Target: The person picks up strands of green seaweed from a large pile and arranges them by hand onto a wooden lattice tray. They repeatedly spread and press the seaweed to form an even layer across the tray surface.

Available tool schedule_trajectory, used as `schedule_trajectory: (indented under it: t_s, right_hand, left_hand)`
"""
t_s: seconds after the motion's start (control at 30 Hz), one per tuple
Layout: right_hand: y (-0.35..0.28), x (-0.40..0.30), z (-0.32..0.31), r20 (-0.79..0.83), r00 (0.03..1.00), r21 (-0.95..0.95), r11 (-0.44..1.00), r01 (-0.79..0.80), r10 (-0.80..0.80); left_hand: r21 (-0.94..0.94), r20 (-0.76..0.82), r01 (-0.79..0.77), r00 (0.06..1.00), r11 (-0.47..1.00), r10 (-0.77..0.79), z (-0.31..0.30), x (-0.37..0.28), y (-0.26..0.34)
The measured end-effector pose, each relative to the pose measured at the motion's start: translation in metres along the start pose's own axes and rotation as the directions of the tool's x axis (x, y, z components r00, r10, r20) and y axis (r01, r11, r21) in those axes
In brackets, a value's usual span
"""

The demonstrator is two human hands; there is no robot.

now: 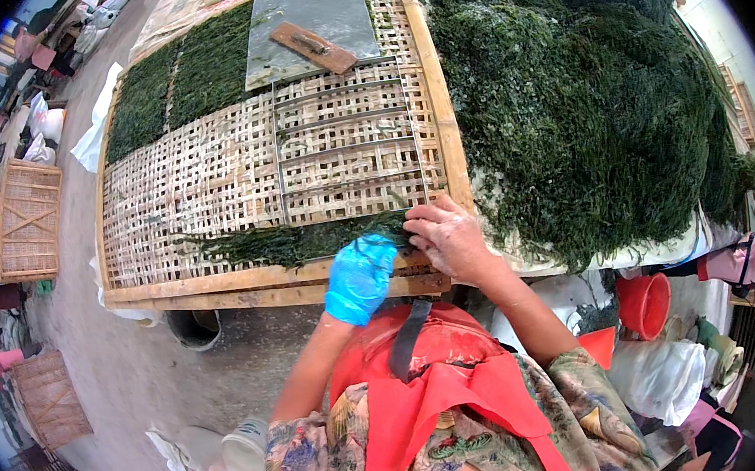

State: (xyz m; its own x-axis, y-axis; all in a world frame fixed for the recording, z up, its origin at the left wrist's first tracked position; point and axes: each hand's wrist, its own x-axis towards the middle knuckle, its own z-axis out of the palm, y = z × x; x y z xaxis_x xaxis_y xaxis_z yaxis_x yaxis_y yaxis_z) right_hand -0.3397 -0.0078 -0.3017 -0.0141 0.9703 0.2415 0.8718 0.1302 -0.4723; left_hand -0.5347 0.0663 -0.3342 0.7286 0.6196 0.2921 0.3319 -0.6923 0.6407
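Note:
My left hand (360,280), in a blue glove, is closed on strands at the near edge of a strip of dark green seaweed (295,243). Bare, my right hand (450,238) pinches the right end of that strip with bent fingers, beside the near right corner of a thin metal frame (346,149). The frame, split by crossbars, lies on a woven bamboo rack (193,193). Flat seaweed sheets (211,63) cover the rack's far left part. A wooden float with a handle (313,48) rests on a grey board (305,8) beyond the frame.
A large heap of seaweed (565,119) lies right of the rack. A dark round container (195,329) stands under the rack's near edge. Red bucket (645,307) and plastic sacks (657,371) are at lower right. Other people (746,262) and wicker racks (29,220) are farther off.

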Motion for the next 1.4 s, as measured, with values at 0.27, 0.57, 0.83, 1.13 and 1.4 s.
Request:
schedule_trajectory:
  t_s: [0.27, 0.57, 0.83, 1.13, 1.4]
  right_hand:
    - [0.019, -0.014, 0.026, -0.075, 0.994, -0.075, 0.993, -0.089, 0.083]
    - [-0.004, -0.004, 0.015, -0.049, 0.999, -0.117, 0.993, 0.006, -0.011]
    - [0.015, -0.010, 0.022, -0.055, 0.990, -0.093, 0.987, -0.131, 0.126]
    - [0.022, -0.028, -0.019, -0.175, 0.958, 0.087, 0.973, -0.214, 0.226]
    - [0.017, -0.042, -0.013, -0.129, 0.968, 0.092, 0.974, -0.205, 0.216]
  left_hand:
    - [-0.055, -0.124, 0.535, 0.834, 0.843, -0.538, -0.042, -0.011, -0.035]
    - [0.104, -0.102, 0.024, 0.995, 0.994, -0.013, -0.014, 0.017, 0.004]
    - [0.135, 0.054, 0.159, 0.984, 0.978, -0.167, 0.024, 0.036, 0.003]
    - [0.182, -0.017, 0.030, 0.999, 0.983, -0.028, 0.020, 0.036, 0.011]
    - [0.112, 0.062, 0.005, 0.998, 0.994, -0.012, 0.032, 0.049, 0.010]
